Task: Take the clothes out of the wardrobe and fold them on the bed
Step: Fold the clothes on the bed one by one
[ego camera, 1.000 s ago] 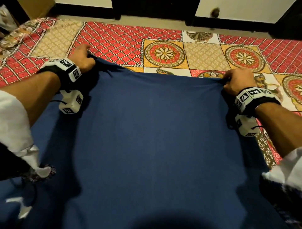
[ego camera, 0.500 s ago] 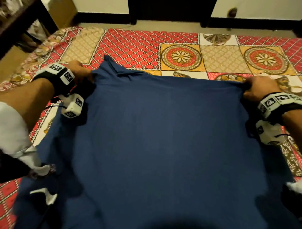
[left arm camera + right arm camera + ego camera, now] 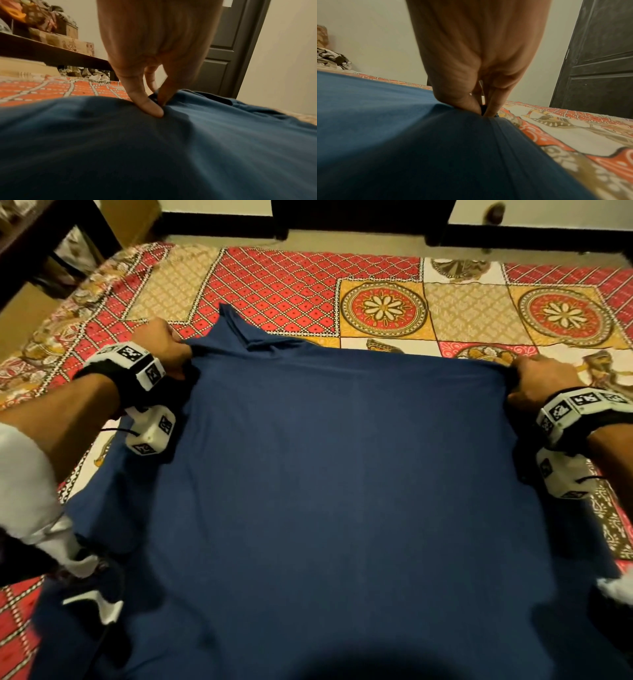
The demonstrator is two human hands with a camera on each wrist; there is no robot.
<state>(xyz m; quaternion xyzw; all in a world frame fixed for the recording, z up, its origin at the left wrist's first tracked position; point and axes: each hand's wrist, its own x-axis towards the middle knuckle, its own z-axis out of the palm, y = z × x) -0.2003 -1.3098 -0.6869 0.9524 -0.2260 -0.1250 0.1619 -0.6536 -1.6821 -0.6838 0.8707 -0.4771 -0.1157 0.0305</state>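
Note:
A dark blue garment (image 3: 342,474) lies spread wide over the bed (image 3: 308,289), which has a red and yellow patterned cover. My left hand (image 3: 164,347) pinches its far left corner, thumb and fingers closed on the cloth (image 3: 223,135). A pointed flap of the cloth (image 3: 233,323) sticks out beyond that hand. My right hand (image 3: 541,378) pinches the far right corner; in the right wrist view the fingers (image 3: 493,106) squeeze a small bunch of the blue cloth (image 3: 402,135). The edge between the two hands is pulled fairly straight.
A dark shelf unit (image 3: 41,244) with cardboard boxes (image 3: 68,43) stands past the bed's left end. Dark doors (image 3: 228,54) and a pale wall lie beyond the far side. Bare bed cover shows behind the garment and to its right (image 3: 573,135).
Both hands, still pinching the corners, have drawn the garment back toward me. The pointed flap at the far left has come into view, and more bed cover shows behind the cloth.

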